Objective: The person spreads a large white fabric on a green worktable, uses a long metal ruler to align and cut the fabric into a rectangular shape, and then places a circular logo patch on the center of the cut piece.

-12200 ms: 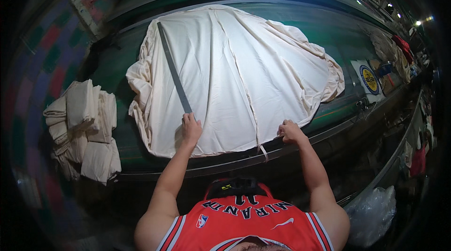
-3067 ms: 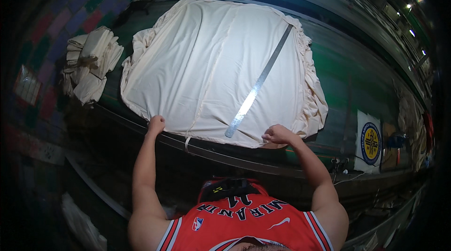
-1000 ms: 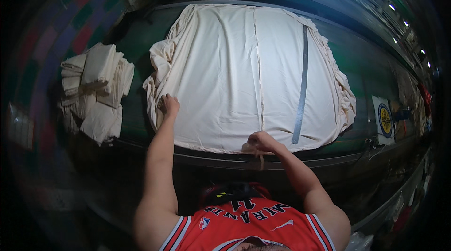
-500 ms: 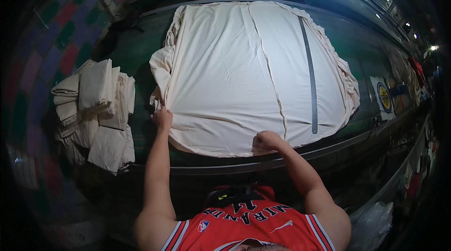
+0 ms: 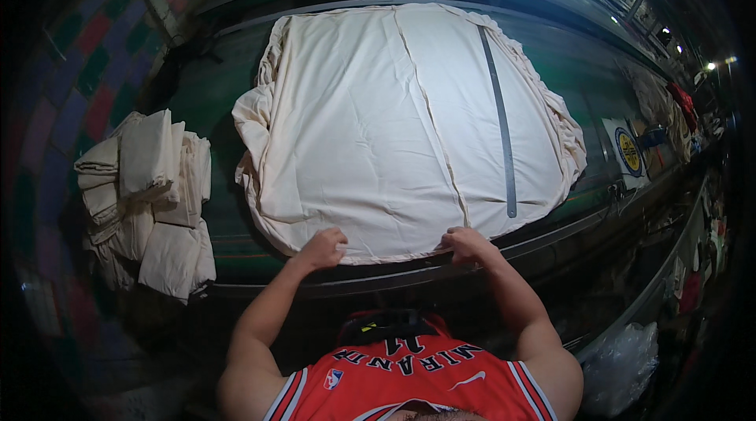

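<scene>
A large cream fabric (image 5: pixel 362 129) with gathered edges lies spread on the green table, a narrow seam running from back to front. A long metal ruler (image 5: pixel 496 122) rests on its right part. My left hand (image 5: pixel 324 248) is closed on the fabric's front edge, left of the seam. My right hand (image 5: pixel 465 244) pinches the same edge at the seam's lower end.
A heap of folded cream cloth (image 5: pixel 146 185) lies at the table's left. A printed sheet (image 5: pixel 626 153) and assorted cloths (image 5: pixel 661 98) are at the right. The green table (image 5: pixel 205 98) has a metal front rail, with a clear plastic bundle (image 5: pixel 618 366) below right.
My left hand has moved from the fabric's left side down and rightward to the front edge. The ruler, earlier on the left part under my left hand, now lies on the right part.
</scene>
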The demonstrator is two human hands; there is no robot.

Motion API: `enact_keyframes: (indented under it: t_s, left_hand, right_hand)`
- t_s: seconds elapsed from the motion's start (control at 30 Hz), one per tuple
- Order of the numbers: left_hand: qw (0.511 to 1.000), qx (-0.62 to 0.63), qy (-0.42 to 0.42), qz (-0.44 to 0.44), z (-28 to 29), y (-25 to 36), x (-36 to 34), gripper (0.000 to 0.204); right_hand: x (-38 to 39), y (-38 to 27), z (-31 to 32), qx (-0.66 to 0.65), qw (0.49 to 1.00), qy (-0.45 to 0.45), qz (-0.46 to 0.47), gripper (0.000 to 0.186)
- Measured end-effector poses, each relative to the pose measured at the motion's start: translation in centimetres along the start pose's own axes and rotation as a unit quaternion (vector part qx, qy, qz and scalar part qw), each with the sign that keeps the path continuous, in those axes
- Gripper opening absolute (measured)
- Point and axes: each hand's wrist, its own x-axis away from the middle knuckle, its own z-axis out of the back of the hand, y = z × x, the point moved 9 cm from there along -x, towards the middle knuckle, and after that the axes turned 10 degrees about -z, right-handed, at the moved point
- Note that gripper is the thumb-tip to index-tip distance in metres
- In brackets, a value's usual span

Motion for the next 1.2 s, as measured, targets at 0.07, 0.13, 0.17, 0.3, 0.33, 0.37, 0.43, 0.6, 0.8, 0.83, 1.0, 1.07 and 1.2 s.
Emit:
enact_keyframes:
  t_s: [0.07, 0.13, 0.17, 0.3, 0.33, 0.37, 0.43, 0.6, 0.8, 0.83, 1.0, 1.07, 1.2]
  left_hand:
    - [0.998, -0.049, -0.001, -0.046, -1.2, 3.3, 1.1, 0.021]
    - [0.996, -0.076, -0.037, -0.002, -2.5, 3.4, 1.6, 0.019]
    - [0.994, -0.089, -0.062, 0.026, -3.2, 3.0, 1.9, 0.017]
    - [0.985, -0.155, -0.071, 0.006, -3.9, 3.2, 2.8, 0.011]
    - [0.984, -0.160, -0.076, 0.018, -4.1, 3.0, 3.4, 0.010]
    - [0.982, -0.162, -0.087, 0.033, -4.2, 2.8, 4.1, 0.009]
    - [0.982, -0.152, -0.095, 0.066, -4.4, 2.3, 5.2, 0.011]
    - [0.954, -0.136, -0.139, 0.229, -5.1, 0.1, 6.2, 0.020]
    - [0.911, -0.182, -0.190, 0.318, -4.7, 0.7, 5.1, 0.022]
    - [0.934, -0.180, -0.142, 0.275, -4.6, 1.9, 4.0, 0.023]
    - [0.979, -0.136, -0.057, 0.144, -6.7, 5.8, 0.4, 0.026]
    - [0.986, -0.092, -0.054, 0.126, -7.8, 6.3, -0.6, 0.024]
    - [0.980, -0.034, -0.085, 0.174, -9.6, 5.5, -1.0, 0.020]
  right_hand:
    - [1.3, 1.6, -0.2, 0.039, 0.999, 0.019, -0.012, 0.033]
    - [1.9, 2.6, -1.2, 0.086, 0.996, 0.020, -0.015, 0.026]
    - [2.2, 2.5, -1.2, 0.066, 0.997, 0.046, 0.007, 0.023]
    - [3.1, 2.3, -1.3, 0.006, 0.996, 0.079, 0.044, 0.016]
    - [3.2, 2.3, -1.2, -0.011, 0.996, 0.078, 0.044, 0.016]
    - [3.3, 1.9, -1.1, -0.041, 0.994, 0.076, 0.066, 0.016]
    - [3.4, 1.2, -1.0, -0.087, 0.988, 0.075, 0.104, 0.017]
    - [2.1, 1.0, -3.8, -0.056, 0.993, -0.019, 0.101, 0.025]
    - [4.0, 7.6, 0.7, -0.204, 0.973, 0.092, 0.062, 0.036]
    - [4.4, 9.7, 1.3, -0.159, 0.981, 0.105, 0.024, 0.033]
    - [8.0, 15.3, 3.0, 0.060, 0.977, 0.203, -0.038, 0.025]
    - [8.3, 16.0, 2.8, 0.058, 0.974, 0.217, -0.039, 0.020]
    - [8.6, 16.1, 2.8, 0.047, 0.975, 0.216, -0.026, 0.011]
